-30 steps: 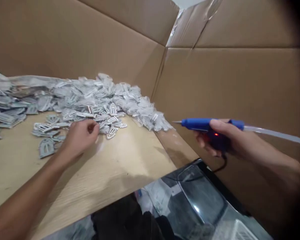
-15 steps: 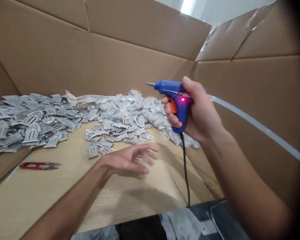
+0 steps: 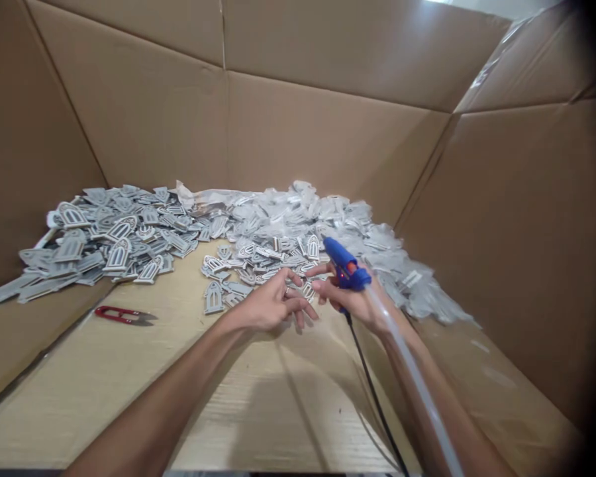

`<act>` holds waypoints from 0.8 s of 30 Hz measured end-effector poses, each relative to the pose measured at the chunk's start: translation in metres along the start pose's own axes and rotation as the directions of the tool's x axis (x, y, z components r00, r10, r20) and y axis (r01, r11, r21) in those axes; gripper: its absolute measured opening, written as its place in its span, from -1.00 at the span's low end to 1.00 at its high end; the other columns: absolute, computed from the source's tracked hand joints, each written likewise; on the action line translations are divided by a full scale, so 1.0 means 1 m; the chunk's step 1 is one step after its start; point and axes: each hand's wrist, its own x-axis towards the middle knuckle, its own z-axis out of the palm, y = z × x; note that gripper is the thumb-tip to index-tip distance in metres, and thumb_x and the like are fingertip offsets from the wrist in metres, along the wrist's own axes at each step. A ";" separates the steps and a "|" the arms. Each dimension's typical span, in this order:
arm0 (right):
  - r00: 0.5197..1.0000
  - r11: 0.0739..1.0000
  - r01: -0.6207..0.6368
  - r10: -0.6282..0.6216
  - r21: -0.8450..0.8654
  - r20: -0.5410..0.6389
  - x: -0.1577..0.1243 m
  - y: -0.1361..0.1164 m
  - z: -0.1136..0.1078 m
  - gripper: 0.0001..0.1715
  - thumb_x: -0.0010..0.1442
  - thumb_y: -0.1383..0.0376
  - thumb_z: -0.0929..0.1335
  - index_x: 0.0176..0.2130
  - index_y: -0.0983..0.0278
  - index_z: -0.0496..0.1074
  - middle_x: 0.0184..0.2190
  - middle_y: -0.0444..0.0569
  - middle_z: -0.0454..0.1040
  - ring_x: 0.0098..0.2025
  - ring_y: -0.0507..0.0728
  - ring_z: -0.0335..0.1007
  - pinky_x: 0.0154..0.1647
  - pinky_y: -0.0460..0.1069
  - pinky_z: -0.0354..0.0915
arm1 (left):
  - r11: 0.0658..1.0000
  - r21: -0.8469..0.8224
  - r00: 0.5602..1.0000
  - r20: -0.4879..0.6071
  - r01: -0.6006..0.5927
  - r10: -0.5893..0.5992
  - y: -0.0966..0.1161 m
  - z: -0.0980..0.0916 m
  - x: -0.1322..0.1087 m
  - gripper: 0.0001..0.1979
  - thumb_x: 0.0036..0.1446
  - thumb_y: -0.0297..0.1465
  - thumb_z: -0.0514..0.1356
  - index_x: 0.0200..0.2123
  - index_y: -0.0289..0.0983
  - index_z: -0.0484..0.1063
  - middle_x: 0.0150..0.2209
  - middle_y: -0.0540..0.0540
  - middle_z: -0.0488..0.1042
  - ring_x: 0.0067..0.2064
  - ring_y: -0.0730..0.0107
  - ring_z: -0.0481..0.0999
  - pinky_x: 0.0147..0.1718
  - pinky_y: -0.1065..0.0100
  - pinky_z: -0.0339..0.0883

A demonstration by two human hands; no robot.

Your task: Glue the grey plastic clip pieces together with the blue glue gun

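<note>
My right hand [image 3: 358, 302] grips a blue hot-glue gun [image 3: 342, 265] with its nozzle pointing away, toward the pile; a clear glue stick [image 3: 412, 384] trails back along my forearm and a black cord [image 3: 372, 391] hangs from the handle. My left hand [image 3: 273, 303] hovers just left of the gun, fingers curled and pinched together over a small grey piece that I can barely make out. Both hands meet at the near edge of a big heap of grey arch-shaped cut-outs [image 3: 258, 232] lying on the wooden board [image 3: 179, 371].
Tall cardboard walls [image 3: 302, 132] enclose the board at the back and both sides. Red thread snips [image 3: 124, 315] lie on the board at the left. More grey cut-outs [image 3: 99, 238] are stacked at the left, some bagged ones [image 3: 402, 271] at the right.
My right hand has dropped from chest height down to the board with the glue gun. My left hand moved slightly forward to meet it. The view tilted and shifted left.
</note>
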 end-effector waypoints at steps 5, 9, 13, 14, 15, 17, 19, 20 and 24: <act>0.986 0.997 0.045 -0.055 0.064 0.160 -0.001 0.008 0.013 -0.46 0.09 0.02 0.54 -0.07 0.32 0.50 -0.46 -0.07 0.53 -0.49 0.08 0.41 -0.46 -0.02 0.31 | 1.000 0.006 0.999 -0.039 -0.009 0.009 0.000 0.001 0.000 -0.49 0.22 -0.12 0.31 -0.13 -0.16 0.00 -0.30 -0.15 0.62 -0.49 0.34 0.58 -0.49 0.39 0.31; 0.977 0.991 0.079 -0.099 0.107 0.187 0.001 0.018 0.015 -0.55 0.11 0.03 0.53 -0.19 0.29 0.46 -0.48 -0.08 0.51 -0.49 0.08 0.41 -0.45 -0.03 0.31 | 0.998 0.032 0.997 -0.045 0.056 -0.054 0.001 0.001 -0.004 -0.46 0.22 -0.19 0.32 -0.05 -0.15 -0.03 -0.30 -0.12 0.60 -0.51 0.33 0.59 -0.57 0.47 0.22; 0.979 0.990 0.122 -0.131 0.066 0.158 0.000 0.025 0.013 -0.61 0.11 0.07 0.53 -0.25 0.26 0.43 -0.44 -0.08 0.51 -0.46 0.07 0.40 -0.43 -0.04 0.30 | 0.990 0.029 0.990 -0.036 0.137 -0.136 0.004 0.003 -0.008 -0.45 0.21 -0.28 0.32 0.03 -0.14 -0.01 -0.28 -0.16 0.60 -0.49 0.28 0.61 -0.63 0.52 0.11; 0.981 0.991 0.123 -0.129 0.050 0.144 -0.001 0.027 0.011 -0.63 0.11 0.08 0.53 -0.26 0.25 0.43 -0.44 -0.09 0.50 -0.46 0.06 0.38 -0.44 -0.04 0.29 | 0.988 0.034 0.988 -0.036 0.151 -0.150 0.006 0.004 -0.009 -0.47 0.21 -0.29 0.31 0.04 -0.15 0.00 -0.27 -0.18 0.60 -0.48 0.28 0.62 -0.63 0.51 0.10; 0.985 0.992 0.118 -0.122 0.034 0.125 0.000 0.029 0.009 -0.64 0.10 0.10 0.54 -0.27 0.25 0.42 -0.44 -0.10 0.49 -0.47 0.06 0.36 -0.44 -0.05 0.27 | 0.986 0.041 0.986 -0.041 0.161 -0.159 0.007 0.004 -0.009 -0.48 0.22 -0.29 0.30 0.05 -0.15 0.02 -0.26 -0.20 0.61 -0.46 0.27 0.62 -0.63 0.51 0.10; 0.993 0.995 0.088 -0.091 0.039 0.075 0.001 0.033 0.005 -0.63 0.08 0.10 0.55 -0.34 0.23 0.39 -0.47 -0.13 0.44 -0.50 0.04 0.30 -0.49 -0.06 0.22 | 0.985 0.065 0.985 -0.070 0.163 -0.158 0.009 0.003 -0.010 -0.53 0.23 -0.29 0.28 0.05 -0.16 0.07 -0.23 -0.24 0.63 -0.41 0.25 0.64 -0.63 0.50 0.10; 0.999 0.987 0.030 -0.035 0.155 0.032 0.004 0.037 0.000 -0.57 0.07 0.07 0.55 -0.38 0.21 0.32 -0.52 -0.19 0.36 -0.55 0.00 0.19 -0.55 -0.07 0.13 | 0.984 0.105 0.985 -0.112 0.143 -0.131 0.009 0.000 -0.008 -0.60 0.25 -0.29 0.25 0.03 -0.18 0.13 -0.21 -0.25 0.63 -0.38 0.25 0.66 -0.62 0.50 0.12; 1.000 0.968 0.006 -0.010 0.251 0.014 0.005 0.038 -0.002 -0.54 0.07 0.06 0.56 -0.38 0.20 0.29 -0.53 -0.23 0.32 -0.57 -0.02 0.15 -0.57 -0.09 0.10 | 0.984 0.130 0.985 -0.132 0.125 -0.108 0.009 -0.002 -0.006 -0.66 0.27 -0.29 0.23 0.00 -0.20 0.16 -0.21 -0.24 0.63 -0.39 0.27 0.65 -0.61 0.50 0.14; 0.996 0.809 0.013 0.039 0.588 -0.075 0.006 0.035 -0.007 -0.52 0.00 0.12 0.61 -0.35 0.20 0.31 -0.49 -0.25 0.26 -0.50 -0.05 0.13 -0.53 -0.14 0.13 | 0.967 0.247 0.972 -0.237 0.068 -0.008 0.006 -0.009 -0.001 -0.83 0.35 -0.29 0.10 -0.14 -0.28 0.32 -0.26 -0.15 0.58 -0.48 0.43 0.57 -0.55 0.45 0.23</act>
